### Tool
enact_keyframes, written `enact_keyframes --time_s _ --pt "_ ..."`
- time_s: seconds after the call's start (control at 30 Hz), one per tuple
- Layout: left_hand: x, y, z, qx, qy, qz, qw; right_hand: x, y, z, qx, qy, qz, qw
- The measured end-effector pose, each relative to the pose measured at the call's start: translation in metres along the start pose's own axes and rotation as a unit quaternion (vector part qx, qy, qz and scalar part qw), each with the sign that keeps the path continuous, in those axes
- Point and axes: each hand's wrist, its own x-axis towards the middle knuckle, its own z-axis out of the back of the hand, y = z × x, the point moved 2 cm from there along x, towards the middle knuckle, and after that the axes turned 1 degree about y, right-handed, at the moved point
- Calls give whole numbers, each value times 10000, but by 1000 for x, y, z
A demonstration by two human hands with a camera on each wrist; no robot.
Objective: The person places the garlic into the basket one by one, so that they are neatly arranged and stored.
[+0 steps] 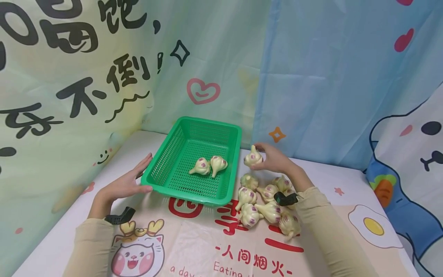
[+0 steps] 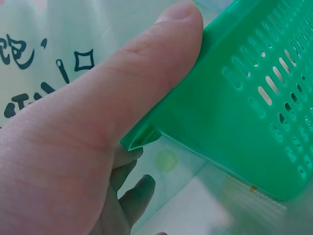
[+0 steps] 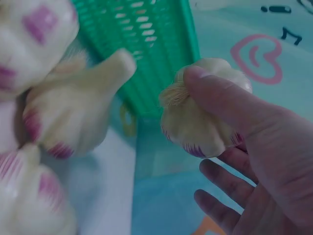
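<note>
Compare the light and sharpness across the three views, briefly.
Head view: bright, fairly even light, the green basket reasonably crisp; left wrist view: somewhat dimmer, the left hand large and close, the lower right corner hazy; right wrist view: also dim, the bulbs at the left edge soft, though root hairs show on the garlic bulb in the right hand.

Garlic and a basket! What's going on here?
Someone is holding one garlic bulb in their right hand, just outside the green basket, on its right side. Their left hand touches the basket's left side. Two bulbs already lie inside, and a bunch of others sits on the table under the right arm.
</note>
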Motion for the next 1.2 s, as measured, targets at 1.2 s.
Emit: enact_keyframes --time_s 1.2 --pt "0 0 -2 46 -60 17 10000 63 152 -45 -744 866 995 9885"
